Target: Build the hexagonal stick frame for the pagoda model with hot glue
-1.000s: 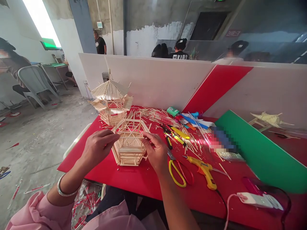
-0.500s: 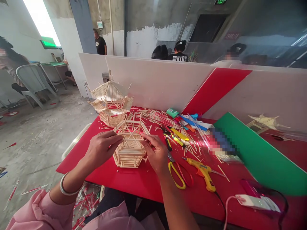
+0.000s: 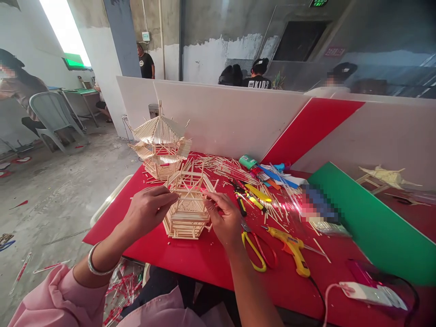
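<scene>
- The left hand and right hand each pinch one end of a thin stick. It lies across the top of the hexagonal stick frame, which stands between them on the red table.
- Pressing too hard could snap the stick or knock the frame's uprights askew.
- The stick pagoda crowds in behind the grip, with scissors and a glue gun to its right.
- The table edge is near on the left, and bare tabletop lies toward the person.
</scene>
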### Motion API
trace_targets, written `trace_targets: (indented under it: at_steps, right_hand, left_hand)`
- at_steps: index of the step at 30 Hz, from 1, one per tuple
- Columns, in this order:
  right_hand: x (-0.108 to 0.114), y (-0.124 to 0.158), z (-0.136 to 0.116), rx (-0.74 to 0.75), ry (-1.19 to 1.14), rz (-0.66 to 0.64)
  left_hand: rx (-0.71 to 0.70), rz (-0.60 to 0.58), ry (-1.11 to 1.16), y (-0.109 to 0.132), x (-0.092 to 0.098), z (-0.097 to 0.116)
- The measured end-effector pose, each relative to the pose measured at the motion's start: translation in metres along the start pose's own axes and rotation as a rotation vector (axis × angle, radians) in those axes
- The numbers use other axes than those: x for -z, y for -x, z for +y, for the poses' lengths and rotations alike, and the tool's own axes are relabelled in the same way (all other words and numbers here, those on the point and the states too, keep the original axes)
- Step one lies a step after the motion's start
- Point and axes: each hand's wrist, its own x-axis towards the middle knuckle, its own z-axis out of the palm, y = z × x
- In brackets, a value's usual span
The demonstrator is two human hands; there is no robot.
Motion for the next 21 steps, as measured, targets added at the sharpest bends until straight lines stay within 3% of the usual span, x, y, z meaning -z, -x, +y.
trace_targets:
  at_steps: [21]
  right_hand:
    - [-0.0008,0.0007,0.0085,-0.042,-0.044,-0.02]
  left_hand:
    - [0.013,0.002,-0.008,0.0008,0.0032,0.0035]
